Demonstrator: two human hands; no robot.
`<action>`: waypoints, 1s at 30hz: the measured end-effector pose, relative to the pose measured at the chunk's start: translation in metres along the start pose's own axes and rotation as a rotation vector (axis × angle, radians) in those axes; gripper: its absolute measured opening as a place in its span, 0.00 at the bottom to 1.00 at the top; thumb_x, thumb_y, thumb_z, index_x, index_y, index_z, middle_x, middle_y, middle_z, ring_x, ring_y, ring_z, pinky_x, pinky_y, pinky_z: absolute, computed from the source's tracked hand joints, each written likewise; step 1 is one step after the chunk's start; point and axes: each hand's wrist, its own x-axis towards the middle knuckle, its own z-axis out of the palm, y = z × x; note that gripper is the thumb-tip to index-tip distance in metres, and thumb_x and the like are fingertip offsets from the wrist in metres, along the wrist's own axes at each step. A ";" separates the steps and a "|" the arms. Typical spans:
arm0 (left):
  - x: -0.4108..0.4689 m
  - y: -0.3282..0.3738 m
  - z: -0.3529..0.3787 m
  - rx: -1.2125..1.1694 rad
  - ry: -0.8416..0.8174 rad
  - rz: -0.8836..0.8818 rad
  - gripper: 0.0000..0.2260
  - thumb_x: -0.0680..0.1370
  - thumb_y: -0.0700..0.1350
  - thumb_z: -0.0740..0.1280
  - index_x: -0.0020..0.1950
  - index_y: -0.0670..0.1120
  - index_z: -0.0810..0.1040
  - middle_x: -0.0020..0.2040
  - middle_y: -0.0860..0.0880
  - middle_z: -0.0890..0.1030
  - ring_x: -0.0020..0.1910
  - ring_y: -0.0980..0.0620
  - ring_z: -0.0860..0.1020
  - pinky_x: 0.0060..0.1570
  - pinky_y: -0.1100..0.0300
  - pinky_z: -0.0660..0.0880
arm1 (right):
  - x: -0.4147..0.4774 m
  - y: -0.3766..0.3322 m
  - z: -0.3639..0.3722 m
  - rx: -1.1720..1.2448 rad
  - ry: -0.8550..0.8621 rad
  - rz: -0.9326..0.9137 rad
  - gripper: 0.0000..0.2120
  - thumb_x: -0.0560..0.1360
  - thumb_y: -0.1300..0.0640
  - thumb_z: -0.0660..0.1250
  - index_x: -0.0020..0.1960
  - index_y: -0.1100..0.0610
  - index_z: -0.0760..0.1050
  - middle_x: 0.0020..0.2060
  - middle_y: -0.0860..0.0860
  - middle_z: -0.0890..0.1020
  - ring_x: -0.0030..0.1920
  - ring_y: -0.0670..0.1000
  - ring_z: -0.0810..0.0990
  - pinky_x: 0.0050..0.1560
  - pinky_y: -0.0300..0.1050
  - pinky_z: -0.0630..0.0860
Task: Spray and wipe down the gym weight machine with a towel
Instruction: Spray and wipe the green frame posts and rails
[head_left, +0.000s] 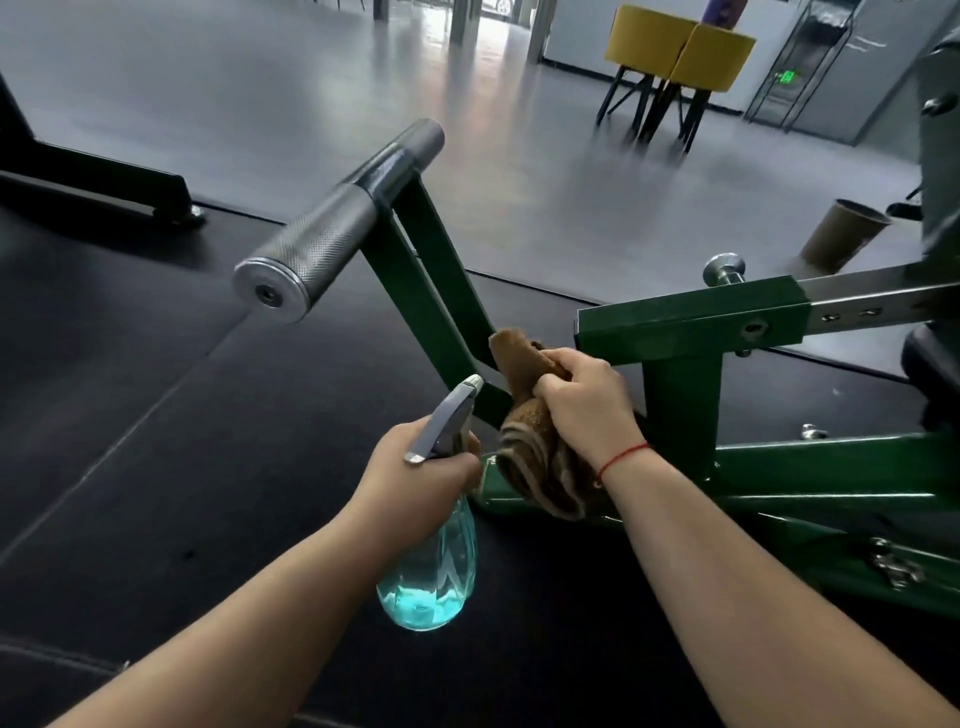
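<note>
Where the machine (691, 317) stands: on the black mat (156, 415), near its far edge, where the grey floor begins.
Machine: green steel frame, with a slanted arm rising to the left and a square tube running right.
Handle (322, 244): knurled silver bar on top of the slanted arm.
Chairs (675, 52): two, yellow, well apart from the machine on the grey floor.
Bottle (436, 566): clear teal with a little liquid in the bottom, held above the mat just left of the frame's base, nozzle towards the slanted arm.
Towel (540, 467): brown, bunched at the foot of the slanted arm.
Cup (841, 234): brown paper, behind the square tube.
Left hand (415, 467): fingers curled round the bottle's neck.
Right hand (587, 405): clutching the towel against the frame, with a red string (623, 454) at the wrist.
</note>
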 end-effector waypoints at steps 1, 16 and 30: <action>0.000 0.000 -0.003 -0.020 0.006 -0.013 0.13 0.74 0.32 0.66 0.31 0.45 0.75 0.26 0.51 0.74 0.26 0.53 0.70 0.30 0.60 0.67 | 0.003 -0.015 0.005 0.124 0.029 -0.012 0.11 0.78 0.60 0.64 0.57 0.52 0.81 0.43 0.49 0.82 0.44 0.48 0.79 0.43 0.41 0.74; 0.032 0.006 -0.044 -0.159 0.156 -0.030 0.04 0.73 0.33 0.69 0.47 0.35 0.80 0.42 0.33 0.81 0.37 0.46 0.76 0.38 0.53 0.71 | 0.113 -0.096 0.035 0.209 -0.032 -0.195 0.20 0.80 0.58 0.60 0.71 0.51 0.71 0.59 0.54 0.74 0.48 0.48 0.76 0.38 0.27 0.71; 0.038 -0.012 -0.045 -0.156 0.130 -0.031 0.05 0.74 0.33 0.68 0.44 0.41 0.82 0.37 0.41 0.83 0.34 0.52 0.76 0.34 0.58 0.71 | 0.168 -0.127 0.003 0.042 -0.240 -0.172 0.09 0.75 0.64 0.60 0.42 0.53 0.75 0.42 0.54 0.77 0.44 0.53 0.74 0.47 0.47 0.73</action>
